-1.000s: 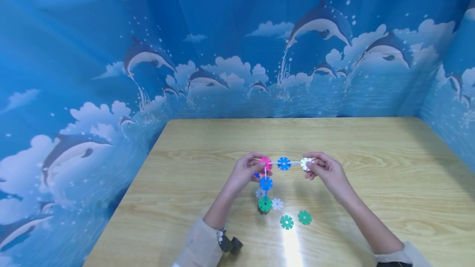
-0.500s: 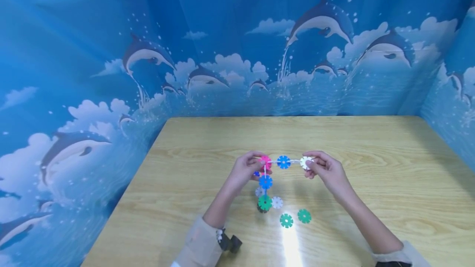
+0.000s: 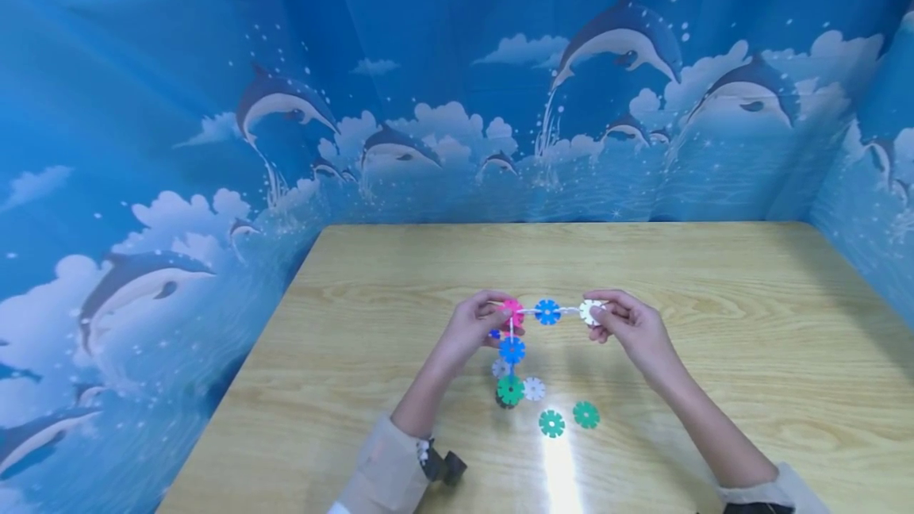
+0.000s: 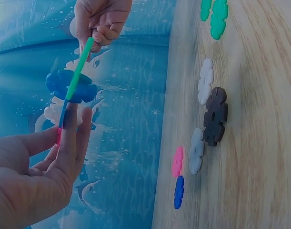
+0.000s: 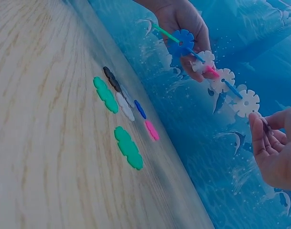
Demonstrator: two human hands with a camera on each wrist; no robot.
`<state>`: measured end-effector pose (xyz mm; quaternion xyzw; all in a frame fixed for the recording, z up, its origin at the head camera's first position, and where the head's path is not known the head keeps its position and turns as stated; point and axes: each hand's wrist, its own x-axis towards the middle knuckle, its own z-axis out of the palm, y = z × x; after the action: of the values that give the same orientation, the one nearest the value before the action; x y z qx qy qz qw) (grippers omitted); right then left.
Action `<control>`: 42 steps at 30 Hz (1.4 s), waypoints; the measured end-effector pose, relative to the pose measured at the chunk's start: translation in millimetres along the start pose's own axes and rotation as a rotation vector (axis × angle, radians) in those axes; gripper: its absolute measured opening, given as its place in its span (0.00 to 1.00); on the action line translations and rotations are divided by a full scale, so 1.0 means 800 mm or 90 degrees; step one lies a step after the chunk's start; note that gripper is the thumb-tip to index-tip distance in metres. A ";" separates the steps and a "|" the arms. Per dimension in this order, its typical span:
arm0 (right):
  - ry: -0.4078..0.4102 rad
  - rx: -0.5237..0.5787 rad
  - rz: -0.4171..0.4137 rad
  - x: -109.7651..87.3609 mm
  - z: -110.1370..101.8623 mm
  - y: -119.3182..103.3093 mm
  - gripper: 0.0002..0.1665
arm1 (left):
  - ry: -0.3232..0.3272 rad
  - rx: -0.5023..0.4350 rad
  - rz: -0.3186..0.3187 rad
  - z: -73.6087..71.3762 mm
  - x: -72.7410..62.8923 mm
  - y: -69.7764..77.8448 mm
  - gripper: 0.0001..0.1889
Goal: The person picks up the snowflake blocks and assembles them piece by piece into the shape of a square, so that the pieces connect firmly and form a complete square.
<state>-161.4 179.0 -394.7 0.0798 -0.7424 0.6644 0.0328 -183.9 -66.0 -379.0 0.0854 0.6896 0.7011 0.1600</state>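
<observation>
My left hand (image 3: 467,331) pinches the pink snowflake disc (image 3: 512,311) at the corner of an L-shaped chain of interlocked plastic discs. At the chain's right end, my right hand (image 3: 634,327) pinches a white snowflake disc (image 5: 246,103) between thumb and fingers. A blue disc (image 3: 547,312) sits between the two hands, joined by white discs seen edge-on. From the corner the other arm runs toward me through another blue disc (image 3: 512,350) to a green disc (image 4: 81,69). The whole chain is held above the table, as both wrist views show.
On the wooden table (image 3: 714,387) lie loose discs: two green ones (image 3: 552,423), two white ones (image 4: 206,81), a black one (image 4: 215,117), a pink one (image 5: 152,130) and a blue one (image 5: 140,109). A dolphin-printed curtain (image 3: 457,62) stands behind the table.
Both hands keep their grip and stay almost still. The chain holds the same shape, with only a slight shift of the whole view.
</observation>
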 end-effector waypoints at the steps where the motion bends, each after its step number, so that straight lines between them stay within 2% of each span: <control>1: -0.001 -0.001 -0.004 0.000 0.000 0.000 0.19 | 0.000 -0.001 -0.002 -0.001 0.002 -0.003 0.14; 7: 0.000 0.006 -0.013 -0.001 -0.001 0.004 0.18 | 0.001 -0.006 0.003 0.000 0.004 -0.008 0.15; 22: -0.009 -0.001 0.012 -0.002 -0.001 -0.003 0.21 | 0.006 -0.010 0.011 -0.001 0.005 -0.008 0.15; 27: -0.006 -0.007 0.013 -0.003 0.000 -0.003 0.21 | 0.007 0.018 -0.004 0.003 -0.002 0.003 0.14; 30: -0.008 -0.006 0.018 -0.003 0.002 -0.003 0.21 | 0.010 0.029 -0.011 0.004 -0.002 0.003 0.15; 32: -0.007 -0.003 0.021 -0.004 0.003 -0.004 0.21 | 0.016 0.033 -0.010 0.003 0.003 -0.005 0.15; 35: 0.004 0.000 0.008 -0.005 0.006 -0.002 0.20 | 0.023 0.036 -0.006 0.003 0.006 -0.011 0.14; 42: 0.035 0.018 -0.027 -0.008 0.013 0.001 0.16 | 0.023 0.042 -0.008 0.003 0.007 -0.011 0.13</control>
<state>-154.3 169.3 -397.7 0.0778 -0.7301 0.6757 0.0659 -187.5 -61.7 -388.3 0.0734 0.7155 0.6786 0.1491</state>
